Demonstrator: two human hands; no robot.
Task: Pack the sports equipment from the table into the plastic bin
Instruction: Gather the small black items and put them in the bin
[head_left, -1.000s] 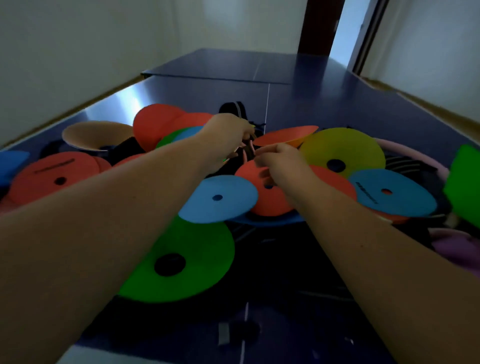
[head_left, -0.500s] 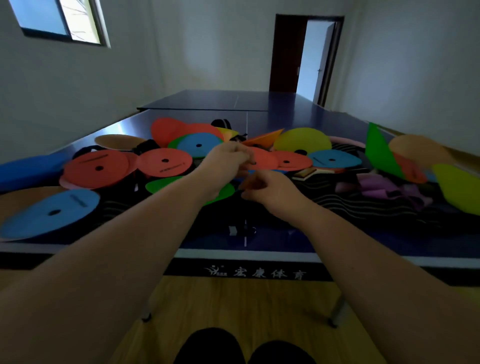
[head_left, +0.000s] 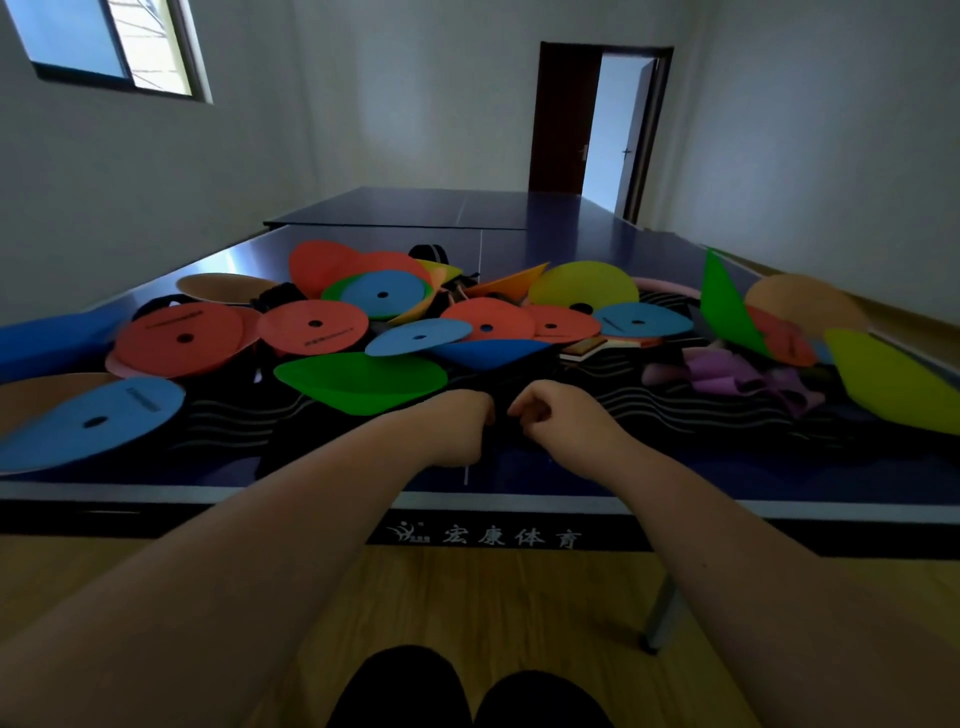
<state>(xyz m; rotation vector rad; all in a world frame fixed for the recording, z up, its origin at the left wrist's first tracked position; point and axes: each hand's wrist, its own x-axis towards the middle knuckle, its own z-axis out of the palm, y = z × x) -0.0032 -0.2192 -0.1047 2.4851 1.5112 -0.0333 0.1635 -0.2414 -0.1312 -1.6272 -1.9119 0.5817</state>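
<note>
A heap of flat marker discs covers the dark blue table-tennis table (head_left: 208, 491): red discs (head_left: 182, 338), blue discs (head_left: 93, 421), a green disc (head_left: 358, 382) and a yellow disc (head_left: 582, 283). Black fabric with wavy white lines (head_left: 623, 405) lies under them. My left hand (head_left: 457, 431) and my right hand (head_left: 561, 421) are fists side by side over the table's near edge. Both grip a dark strip of black fabric (head_left: 501, 400) that runs back into the heap; what it is I cannot tell. No plastic bin is in view.
Purple stretch bands (head_left: 727, 374) and a yellow-green cone (head_left: 893, 384) lie at the right. A blue pad (head_left: 47, 343) sits at the far left. My feet (head_left: 467, 691) stand on the wooden floor by a table leg (head_left: 660, 613). A doorway (head_left: 613, 135) opens at the back.
Both hands have drawn back from the middle of the heap to the table's near edge, still closed, pulling dark fabric along. My head has lifted and moved back, showing the floor.
</note>
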